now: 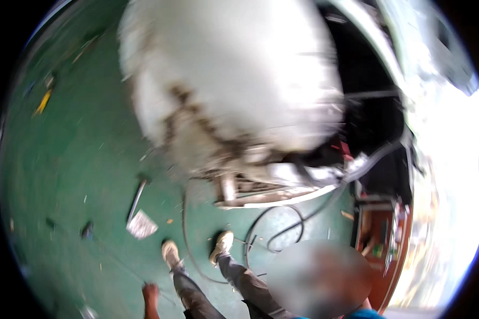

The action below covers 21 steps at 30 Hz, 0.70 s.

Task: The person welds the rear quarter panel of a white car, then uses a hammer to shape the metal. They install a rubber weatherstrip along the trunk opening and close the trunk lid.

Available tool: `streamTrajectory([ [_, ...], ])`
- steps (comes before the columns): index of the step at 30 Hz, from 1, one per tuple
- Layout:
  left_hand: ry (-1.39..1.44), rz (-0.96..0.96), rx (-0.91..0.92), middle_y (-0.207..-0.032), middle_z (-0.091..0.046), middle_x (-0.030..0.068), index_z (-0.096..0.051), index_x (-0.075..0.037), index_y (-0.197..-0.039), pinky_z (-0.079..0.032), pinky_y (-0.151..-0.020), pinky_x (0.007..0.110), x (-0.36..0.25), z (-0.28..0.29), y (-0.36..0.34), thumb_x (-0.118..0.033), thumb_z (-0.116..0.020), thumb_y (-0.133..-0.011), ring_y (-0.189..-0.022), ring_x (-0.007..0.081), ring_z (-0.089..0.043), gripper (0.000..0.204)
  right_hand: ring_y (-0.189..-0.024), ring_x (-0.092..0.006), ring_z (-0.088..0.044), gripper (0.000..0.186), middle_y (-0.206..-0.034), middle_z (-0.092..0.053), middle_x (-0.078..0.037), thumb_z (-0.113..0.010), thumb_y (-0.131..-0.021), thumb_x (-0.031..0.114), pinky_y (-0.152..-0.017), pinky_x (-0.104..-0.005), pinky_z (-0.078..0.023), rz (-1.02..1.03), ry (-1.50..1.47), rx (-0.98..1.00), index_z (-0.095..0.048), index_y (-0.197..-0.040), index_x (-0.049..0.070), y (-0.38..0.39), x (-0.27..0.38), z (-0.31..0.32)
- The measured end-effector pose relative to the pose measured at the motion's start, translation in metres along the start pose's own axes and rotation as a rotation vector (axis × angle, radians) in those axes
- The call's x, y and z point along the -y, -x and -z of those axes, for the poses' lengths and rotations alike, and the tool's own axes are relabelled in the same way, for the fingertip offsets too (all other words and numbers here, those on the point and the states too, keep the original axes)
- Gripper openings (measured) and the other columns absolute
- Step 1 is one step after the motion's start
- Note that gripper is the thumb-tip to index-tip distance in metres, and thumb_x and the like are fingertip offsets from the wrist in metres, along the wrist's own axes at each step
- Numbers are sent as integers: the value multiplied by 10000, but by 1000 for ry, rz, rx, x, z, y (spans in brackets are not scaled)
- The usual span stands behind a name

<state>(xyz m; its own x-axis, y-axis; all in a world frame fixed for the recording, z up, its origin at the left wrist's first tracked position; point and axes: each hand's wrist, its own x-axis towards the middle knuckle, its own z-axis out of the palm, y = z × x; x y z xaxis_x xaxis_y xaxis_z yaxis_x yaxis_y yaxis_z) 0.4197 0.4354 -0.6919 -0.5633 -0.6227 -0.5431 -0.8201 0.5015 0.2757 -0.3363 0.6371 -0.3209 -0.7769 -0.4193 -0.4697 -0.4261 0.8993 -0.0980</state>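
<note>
My left hand hangs low at the bottom edge with its fingers curled. A faint thin line on the green floor runs from a small dark object toward it; whether the hand holds anything is too blurred to tell. At lower right, a blurred oval patch covers the spot where skin and blue cloth show at the edge, so my right hand cannot be made out. Ahead of my feet stands a white vehicle body, its lower edge rusty, torn and dented. The open dark cavity lies to its right.
A hammer-like tool lies on the green floor beside a pale flat piece. Black hose or cable loops near my shoes. A reddish-brown shelf unit with small items stands at right. A yellow-handled tool lies far left.
</note>
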Motion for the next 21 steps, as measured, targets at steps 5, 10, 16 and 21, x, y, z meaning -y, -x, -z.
streamTrajectory([
  [5,877,511,230,-906,-726,151,-694,-60,-1176,-542,-584,466,-95,80,164,-253,-642,-963,-683,343,-671,292,-724,-365,-682,249,-807,-678,-207,-731,-913,222,-666,-442,-523,107,-251,-724,-657,-1012,6,-89,66,137],
  [10,1537,1060,241,-861,-714,196,-670,-25,-1242,-530,-520,370,-143,142,234,-190,-646,-952,-642,294,-668,335,-1018,-380,-685,516,-1112,-698,-199,-712,-916,416,-875,-444,-535,55,-257,-607,-672,-1213,-5,-174,148,199],
  [16,1464,1077,169,-1011,-744,177,-645,-67,-1319,-569,-575,370,-164,216,208,-157,-680,-963,-701,280,-712,369,-1071,-440,-670,437,-1155,-686,-217,-748,-857,311,-878,-547,-547,50,-283,-515,-548,-1159,68,-244,213,207],
  [21,1238,1056,210,-1012,-746,179,-653,-47,-1297,-566,-570,353,-146,279,184,-172,-673,-974,-695,288,-714,348,-1043,-475,-673,388,-1062,-710,-279,-669,-858,228,-909,-542,-529,-16,-610,-592,-604,-1183,26,-258,169,193],
])
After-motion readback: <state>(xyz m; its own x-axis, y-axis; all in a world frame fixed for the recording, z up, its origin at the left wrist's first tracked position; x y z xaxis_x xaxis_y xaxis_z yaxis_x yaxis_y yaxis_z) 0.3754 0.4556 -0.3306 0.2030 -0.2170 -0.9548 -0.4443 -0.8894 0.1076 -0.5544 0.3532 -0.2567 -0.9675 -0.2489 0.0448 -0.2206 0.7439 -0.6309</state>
